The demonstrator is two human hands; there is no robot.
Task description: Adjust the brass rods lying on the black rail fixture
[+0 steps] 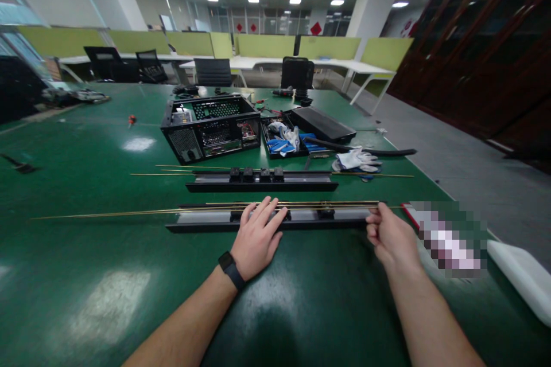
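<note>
A long black channel (206, 227) lies crosswise in front of me, its inside grey, with black blocks (326, 210) set in it. Several thin brass-coloured rods (129, 214) run along it and stick out well past its left end. My left hand (258, 241), wearing a dark watch (231, 269), rests over the middle of the channel with fingers stretched out across the rods. At the channel's right end, the fingers of my right hand (390, 235) are pinched together around a rod's end. Behind lies a second channel (262, 186) with several black blocks and more rods.
A black computer case (187, 143) stands farther back. Beside it a black tray (279, 152) holds blue-and-white gloves (284, 139). More gloves (357, 160) lie near a black tube (387, 152). To the right are a blurred red-edged item (447, 241) and a white object (520, 278).
</note>
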